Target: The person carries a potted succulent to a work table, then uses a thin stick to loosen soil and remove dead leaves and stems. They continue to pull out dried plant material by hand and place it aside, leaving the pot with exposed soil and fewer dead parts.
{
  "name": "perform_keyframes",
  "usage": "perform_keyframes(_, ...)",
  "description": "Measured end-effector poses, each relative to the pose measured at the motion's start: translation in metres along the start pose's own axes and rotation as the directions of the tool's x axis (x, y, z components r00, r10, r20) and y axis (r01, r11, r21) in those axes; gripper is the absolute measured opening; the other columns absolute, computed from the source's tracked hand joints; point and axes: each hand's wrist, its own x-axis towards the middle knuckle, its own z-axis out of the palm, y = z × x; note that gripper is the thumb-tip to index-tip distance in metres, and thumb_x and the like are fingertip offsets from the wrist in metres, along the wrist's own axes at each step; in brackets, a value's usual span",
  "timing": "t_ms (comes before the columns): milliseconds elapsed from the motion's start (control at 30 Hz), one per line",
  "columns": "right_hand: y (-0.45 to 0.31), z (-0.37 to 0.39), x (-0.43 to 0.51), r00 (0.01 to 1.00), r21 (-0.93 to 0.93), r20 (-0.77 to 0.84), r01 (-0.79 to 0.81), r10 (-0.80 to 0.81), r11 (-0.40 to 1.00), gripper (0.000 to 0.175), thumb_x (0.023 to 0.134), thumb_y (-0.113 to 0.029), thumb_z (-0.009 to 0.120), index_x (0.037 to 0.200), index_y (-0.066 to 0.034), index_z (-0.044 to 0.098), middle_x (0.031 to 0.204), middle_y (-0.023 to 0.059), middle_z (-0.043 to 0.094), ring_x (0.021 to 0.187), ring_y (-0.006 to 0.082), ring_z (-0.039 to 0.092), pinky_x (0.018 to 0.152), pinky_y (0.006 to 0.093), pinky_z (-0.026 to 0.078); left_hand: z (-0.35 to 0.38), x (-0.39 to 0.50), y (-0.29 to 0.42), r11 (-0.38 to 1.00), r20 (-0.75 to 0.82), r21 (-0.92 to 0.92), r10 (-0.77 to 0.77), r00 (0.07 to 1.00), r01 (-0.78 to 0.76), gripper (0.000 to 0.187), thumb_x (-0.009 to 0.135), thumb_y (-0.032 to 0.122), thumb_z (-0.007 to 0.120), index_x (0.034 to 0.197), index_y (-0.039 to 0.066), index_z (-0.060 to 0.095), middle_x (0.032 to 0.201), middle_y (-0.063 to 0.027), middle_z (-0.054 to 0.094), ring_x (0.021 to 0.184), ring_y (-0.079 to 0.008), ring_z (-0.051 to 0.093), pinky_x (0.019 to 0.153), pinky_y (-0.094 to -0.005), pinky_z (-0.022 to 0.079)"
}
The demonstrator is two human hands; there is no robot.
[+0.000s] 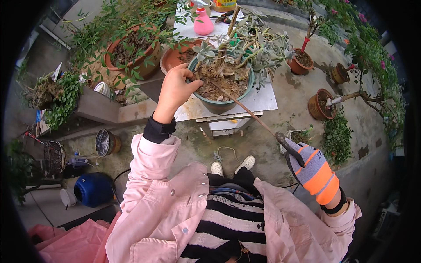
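Note:
A green plastic pot [215, 104] with a grey-leaved succulent [266, 54] stands on a white-topped stand [263, 98]. Bare, my left hand [179, 86] reaches over the pot's left rim, thumb and fingers at a short stem with a leaf rosette; whether it grips the stem I cannot tell. My right hand [304, 161], in a grey and orange glove with dark fingertips, grips the near end of a long thin stick [246, 110]. The stick's far end touches the dry soil [223, 88] near the left thumb.
A pink spray bottle [203, 23] and black-handled pliers [223, 18] lie beyond the pot. At the left are a terracotta pot [108, 57] with a leafy shrub and a terracotta saucer [167, 60]. Several potted plants stand on the floor at the right, one in a brown pot [315, 107].

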Motion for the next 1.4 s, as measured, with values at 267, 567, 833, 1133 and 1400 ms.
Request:
perform_keyframes(267,0.000,-0.007,0.002,0.983,-0.051,0.136,-0.116,0.122,0.992,0.037,0.086,-0.004,0.056,0.123,-0.0068,0.059,0.085,0.0200,0.060,0.074,0.0380,0.058,0.065,0.0405,0.047,0.000,0.000,-0.002,0.999,0.100,0.004,0.036,0.994,-0.037,0.026,0.070,0.015,0.073,0.073,-0.006,0.060,0.084,-0.0187,0.058,0.086,-0.0357,0.058,0.077,-0.0407,0.045)
perform_keyframes(567,0.010,-0.005,0.008,0.997,0.047,0.062,-0.046,0.043,0.998,0.041,0.088,-0.015,0.057,0.129,-0.0177,0.056,0.075,0.0167,0.056,0.064,0.0360,0.057,0.056,0.0434,0.045,-0.006,0.001,-0.003,0.999,0.154,-0.005,-0.037,0.987,0.038,0.025,0.074,0.018,0.072,0.079,-0.005,0.064,0.094,-0.0229,0.064,0.102,-0.0369,0.059,0.086,-0.0399,0.046)
perform_keyframes(833,0.002,0.019,0.037,0.998,-0.058,0.025,-0.048,0.050,0.997,0.045,0.087,-0.014,0.056,0.132,-0.0147,0.052,0.083,0.0195,0.057,0.071,0.0379,0.059,0.062,0.0455,0.046,-0.012,-0.036,0.010,0.988,0.084,-0.094,-0.115,0.990,0.123,0.047,0.074,0.029,0.079,0.106,-0.002,0.062,0.102,-0.0205,0.065,0.104,-0.0335,0.061,0.086,-0.0367,0.047)
perform_keyframes(1133,-0.002,0.001,0.027,0.995,0.178,0.094,-0.040,0.023,0.983,0.043,0.085,-0.010,0.055,0.127,-0.0104,0.057,0.076,0.0219,0.059,0.066,0.0402,0.057,0.059,0.0447,0.046,0.015,-0.047,0.001,0.920,0.015,-0.378,-0.108,0.994,0.106,0.075,0.058,0.034,0.091,0.107,0.001,0.046,0.110,-0.0118,0.057,0.087,-0.0217,0.058,0.072,-0.0341,0.051)
perform_keyframes(1400,-0.013,0.005,0.023,0.997,-0.364,0.062,0.066,-0.046,0.929,0.042,0.085,-0.018,0.058,0.127,-0.0165,0.056,0.081,0.0134,0.058,0.062,0.0326,0.058,0.055,0.0425,0.047,0.015,-0.047,-0.002,0.940,-0.018,-0.338,-0.054,0.998,0.045,0.077,0.058,0.035,0.091,0.110,-0.001,0.046,0.098,-0.0116,0.059,0.084,-0.0221,0.057,0.072,-0.0336,0.048)
